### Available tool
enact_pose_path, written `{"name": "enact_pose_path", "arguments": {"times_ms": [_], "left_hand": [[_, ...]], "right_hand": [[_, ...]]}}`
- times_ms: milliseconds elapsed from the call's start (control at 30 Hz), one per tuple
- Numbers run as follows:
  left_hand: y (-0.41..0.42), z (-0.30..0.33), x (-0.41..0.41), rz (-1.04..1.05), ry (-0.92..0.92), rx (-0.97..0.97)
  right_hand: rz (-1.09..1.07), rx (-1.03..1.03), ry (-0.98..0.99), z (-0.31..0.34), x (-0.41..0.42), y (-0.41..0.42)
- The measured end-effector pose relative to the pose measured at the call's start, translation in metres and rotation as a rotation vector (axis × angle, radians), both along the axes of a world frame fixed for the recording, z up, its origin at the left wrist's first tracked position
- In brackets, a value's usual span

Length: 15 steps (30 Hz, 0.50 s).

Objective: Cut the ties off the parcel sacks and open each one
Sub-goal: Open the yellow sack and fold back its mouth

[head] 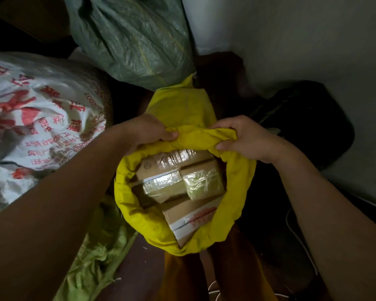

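Left hand [149, 131] and right hand [243, 139] are gripping the yellow sack [182, 109] rim; rolling it evenly should expose the boxes [178, 181].

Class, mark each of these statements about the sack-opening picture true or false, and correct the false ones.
1. Both hands grip the far rim of the yellow sack. True: the left hand and the right hand hold it.
2. The yellow sack is tied shut. False: its mouth is open.
3. Taped cardboard parcels lie inside it. True.
4. The white sack has blue print. False: the print is red.
5. A green sack lies beyond the yellow one. True.
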<state>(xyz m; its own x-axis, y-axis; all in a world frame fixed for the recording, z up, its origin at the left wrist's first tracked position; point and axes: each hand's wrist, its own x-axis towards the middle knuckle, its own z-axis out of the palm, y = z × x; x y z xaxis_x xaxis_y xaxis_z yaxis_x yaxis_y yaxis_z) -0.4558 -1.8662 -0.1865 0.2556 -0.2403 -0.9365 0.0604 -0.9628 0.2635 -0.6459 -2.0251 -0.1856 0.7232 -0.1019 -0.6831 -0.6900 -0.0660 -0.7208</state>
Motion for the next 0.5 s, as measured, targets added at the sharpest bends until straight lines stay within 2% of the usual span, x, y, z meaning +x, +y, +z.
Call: {"name": "enact_pose_path", "arguments": {"times_ms": [67,200,300,400,500], "left_hand": [[0.009,0.002,0.006,0.087,0.033,0.001],[0.022,-0.005,-0.006,0.113,-0.420,-0.380],[0.020,-0.009,-0.014,-0.004,-0.626,-0.474],[0.015,-0.013,-0.019,-0.096,-0.668,-0.632],[0.008,-0.022,-0.025,-0.050,-0.746,-0.626]], "right_hand": [[0.005,-0.025,-0.027,0.000,0.013,0.003],[-0.134,-0.296,-0.197,-0.008,0.039,0.019],[-0.181,-0.256,-0.201,-0.015,0.051,0.019],[-0.182,-0.189,-0.187,-0.020,0.054,0.018],[-0.319,-0.150,-0.150,-0.022,0.044,0.025]]}}
